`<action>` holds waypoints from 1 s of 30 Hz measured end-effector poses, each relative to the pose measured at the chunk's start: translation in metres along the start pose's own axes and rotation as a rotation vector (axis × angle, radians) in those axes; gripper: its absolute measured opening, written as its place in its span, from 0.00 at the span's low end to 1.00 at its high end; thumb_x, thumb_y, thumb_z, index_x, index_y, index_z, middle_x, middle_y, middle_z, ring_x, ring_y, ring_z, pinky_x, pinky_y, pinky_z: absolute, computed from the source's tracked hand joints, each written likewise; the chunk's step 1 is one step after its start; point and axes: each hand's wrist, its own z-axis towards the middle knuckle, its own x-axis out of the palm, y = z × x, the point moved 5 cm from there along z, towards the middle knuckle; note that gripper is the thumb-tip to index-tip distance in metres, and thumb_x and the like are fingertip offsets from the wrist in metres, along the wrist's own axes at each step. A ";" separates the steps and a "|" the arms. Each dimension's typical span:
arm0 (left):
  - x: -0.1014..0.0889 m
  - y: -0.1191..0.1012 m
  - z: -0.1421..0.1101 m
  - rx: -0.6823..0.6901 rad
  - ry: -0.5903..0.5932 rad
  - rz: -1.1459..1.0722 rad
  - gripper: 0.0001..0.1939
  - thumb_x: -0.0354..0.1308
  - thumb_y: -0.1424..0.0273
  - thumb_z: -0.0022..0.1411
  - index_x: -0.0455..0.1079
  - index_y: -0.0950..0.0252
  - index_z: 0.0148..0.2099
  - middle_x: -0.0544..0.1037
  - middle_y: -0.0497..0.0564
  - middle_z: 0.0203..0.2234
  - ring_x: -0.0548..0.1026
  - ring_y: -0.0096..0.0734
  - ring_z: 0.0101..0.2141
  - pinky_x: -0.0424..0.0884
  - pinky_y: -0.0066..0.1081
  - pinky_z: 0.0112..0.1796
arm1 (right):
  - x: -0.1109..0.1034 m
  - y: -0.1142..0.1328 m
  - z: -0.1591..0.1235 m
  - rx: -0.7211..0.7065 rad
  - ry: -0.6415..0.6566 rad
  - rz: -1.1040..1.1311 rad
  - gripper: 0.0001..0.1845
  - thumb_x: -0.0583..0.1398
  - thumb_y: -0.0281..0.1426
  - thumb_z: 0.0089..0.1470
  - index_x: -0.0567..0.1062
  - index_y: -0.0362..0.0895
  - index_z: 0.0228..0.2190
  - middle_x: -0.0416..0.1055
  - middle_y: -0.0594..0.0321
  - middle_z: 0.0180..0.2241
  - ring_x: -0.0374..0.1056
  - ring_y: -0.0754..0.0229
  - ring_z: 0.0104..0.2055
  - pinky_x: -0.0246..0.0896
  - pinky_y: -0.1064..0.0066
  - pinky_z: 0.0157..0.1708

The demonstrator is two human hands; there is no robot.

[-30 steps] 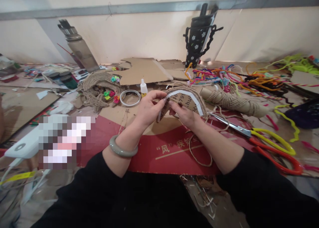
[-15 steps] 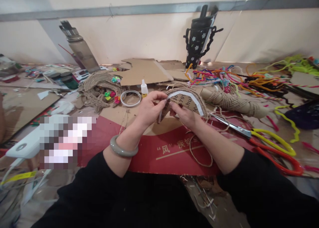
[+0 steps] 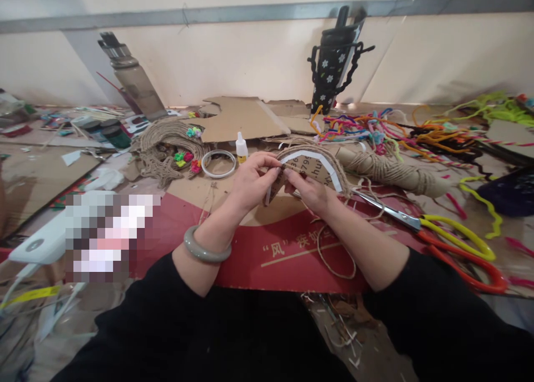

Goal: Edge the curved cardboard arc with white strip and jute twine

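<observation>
A curved cardboard piece (image 3: 314,168), edged with white tape and jute twine, is held upright just above the red and brown cardboard sheet (image 3: 267,248). My left hand (image 3: 250,182), with a grey-green bangle on its wrist, pinches the piece's left end, fingers curled. At the lower middle of the piece my right hand (image 3: 311,194) grips with closed fingers. A loose strand of jute twine (image 3: 329,257) trails down from the piece over the red sheet.
Scissors with yellow and red handles (image 3: 442,234) lie to the right. A twine-wrapped roll (image 3: 387,170), coloured pipe cleaners (image 3: 375,129), a small glue bottle (image 3: 241,147), a tape ring (image 3: 217,163), a twine coil (image 3: 171,143) and two bottles (image 3: 334,59) stand behind. A white device (image 3: 41,240) sits left.
Both hands keep hold of the cardboard piece; its right end has tipped down slightly. Nothing else has moved.
</observation>
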 end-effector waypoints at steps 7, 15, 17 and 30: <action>0.001 0.004 0.000 -0.042 0.010 -0.056 0.08 0.59 0.73 0.53 0.74 0.65 0.38 0.77 0.51 0.34 0.74 0.26 0.31 0.72 0.27 0.32 | 0.000 0.000 0.000 -0.002 -0.008 0.009 0.23 0.53 0.52 0.52 0.63 0.46 0.20 0.60 0.67 0.18 0.58 0.65 0.22 0.62 0.69 0.26; 0.001 0.005 0.001 -0.021 0.010 -0.035 0.07 0.58 0.75 0.53 0.74 0.65 0.36 0.77 0.52 0.34 0.74 0.27 0.33 0.72 0.28 0.33 | 0.001 -0.003 0.000 -0.006 0.007 0.009 0.24 0.53 0.53 0.52 0.63 0.46 0.19 0.60 0.67 0.17 0.58 0.65 0.22 0.61 0.69 0.26; 0.001 0.004 0.001 -0.021 0.009 -0.020 0.07 0.58 0.75 0.53 0.74 0.65 0.36 0.77 0.52 0.35 0.74 0.28 0.33 0.72 0.28 0.33 | 0.000 -0.003 0.000 -0.004 -0.003 0.012 0.24 0.53 0.52 0.52 0.64 0.46 0.20 0.60 0.67 0.17 0.58 0.65 0.22 0.61 0.69 0.26; 0.001 -0.001 -0.001 -0.027 0.021 -0.013 0.09 0.58 0.75 0.54 0.74 0.65 0.39 0.78 0.53 0.35 0.74 0.29 0.35 0.72 0.27 0.32 | -0.003 0.003 -0.001 0.007 -0.003 -0.028 0.22 0.53 0.49 0.53 0.64 0.46 0.19 0.62 0.65 0.18 0.60 0.64 0.23 0.63 0.69 0.28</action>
